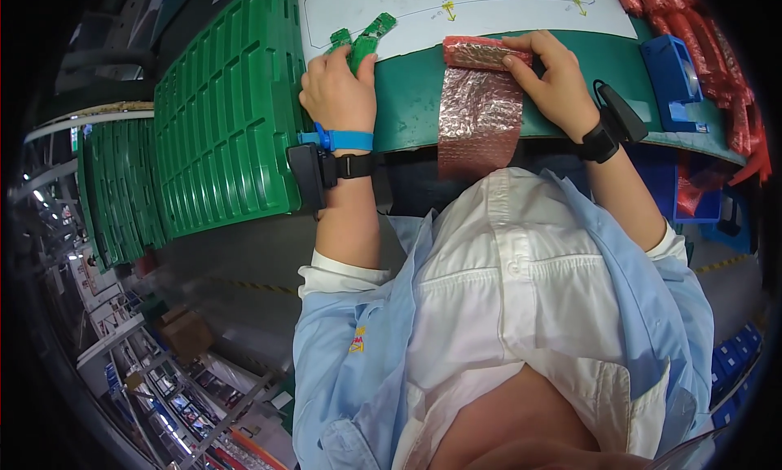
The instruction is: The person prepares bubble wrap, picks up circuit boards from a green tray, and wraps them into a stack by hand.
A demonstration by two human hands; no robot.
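- Our right hand pinches bubble wrap over the table edge, likely keeping it folded.
- Our left hand reaches green circuit boards; whether its fingers grip, we cannot tell.

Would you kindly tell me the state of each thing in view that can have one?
left hand: at the circuit boards, grip unclear
right hand: pinching the bubble wrap
circuit boards: partly covered by the left hand
bubble wrap: doubled over at the top, loose end past the table's edge
white sheet: flat
blue wristband: worn
tape dispenser: untouched
red bundles: piled
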